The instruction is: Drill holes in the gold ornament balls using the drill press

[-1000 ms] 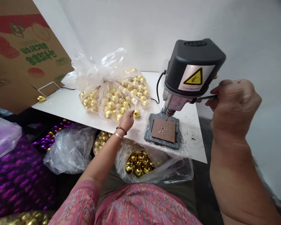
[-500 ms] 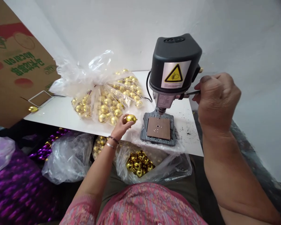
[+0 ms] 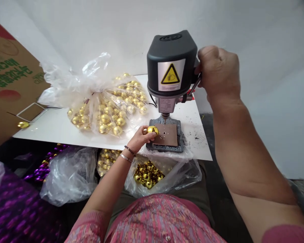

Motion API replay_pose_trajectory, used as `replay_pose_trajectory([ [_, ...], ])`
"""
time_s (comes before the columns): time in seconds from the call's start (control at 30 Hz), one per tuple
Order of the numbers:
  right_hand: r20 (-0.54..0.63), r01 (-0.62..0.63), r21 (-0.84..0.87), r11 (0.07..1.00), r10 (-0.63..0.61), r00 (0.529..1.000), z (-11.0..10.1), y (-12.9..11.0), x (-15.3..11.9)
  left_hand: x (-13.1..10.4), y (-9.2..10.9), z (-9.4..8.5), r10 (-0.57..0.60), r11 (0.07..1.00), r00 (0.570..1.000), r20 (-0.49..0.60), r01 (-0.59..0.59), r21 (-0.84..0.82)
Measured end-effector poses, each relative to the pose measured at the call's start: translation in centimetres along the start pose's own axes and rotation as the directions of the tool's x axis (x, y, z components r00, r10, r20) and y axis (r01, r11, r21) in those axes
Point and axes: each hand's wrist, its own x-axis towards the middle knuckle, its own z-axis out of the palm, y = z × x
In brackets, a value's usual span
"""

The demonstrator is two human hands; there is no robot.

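Between the fingers of my left hand (image 3: 142, 137) is a shiny gold ball ornament (image 3: 152, 130), held over the left edge of a brown square board (image 3: 171, 135). That board, with a small hole in its middle, lies on the grey base of a small drill press (image 3: 171, 64). My right hand (image 3: 219, 72) is closed around the feed lever at the press's right side; the fingers' far side is hidden. The drill chuck (image 3: 165, 115) hangs above the board, right of the ball and apart from it.
A tied clear bag of gold balls (image 3: 108, 114) lies left on the white table (image 3: 48, 135). Below the table edge, an open plastic bag (image 3: 179, 175) holds more gold balls. A cardboard box (image 3: 10, 84) and a purple sack (image 3: 20, 209) stand left. Dark shavings lie around the base.
My left hand has carried the gold ball rightward, from beside the press base to over the board. My right hand has risen with the lever. The whole view has shifted slightly.
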Motion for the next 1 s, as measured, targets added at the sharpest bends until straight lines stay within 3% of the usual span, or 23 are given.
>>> replay_pose_trajectory([
  [0.2,0.033,-0.135,0.09,0.987,0.133,0.991,-0.1,-1.0,-0.2,1.4,0.2,1.8,0.047,0.992,0.998,-0.029,-0.043,0.116],
  [0.43,0.055,-0.147,0.081,0.986,0.143,0.988,-0.3,-1.3,-0.3,2.3,-0.4,2.4,0.114,0.945,0.992,-0.056,-0.091,0.315],
  [0.67,0.076,-0.124,0.075,0.989,0.118,0.99,-0.7,-1.6,-0.6,2.5,0.7,3.8,0.187,0.762,0.981,-0.053,-0.111,0.638],
  [0.83,0.078,-0.119,0.068,0.991,0.114,0.99,-0.5,-1.6,-0.5,3.2,1.7,4.9,0.252,0.558,0.966,0.05,-0.188,0.808],
  [0.9,0.075,-0.121,0.094,0.988,0.114,0.991,-0.5,-1.6,-0.6,3.6,1.6,4.9,0.249,0.533,0.966,0.076,-0.202,0.822],
  [1.0,0.062,-0.126,0.133,0.983,0.119,0.991,-0.5,-1.5,-0.6,3.9,1.1,4.6,0.205,0.592,0.974,0.095,-0.2,0.781],
])
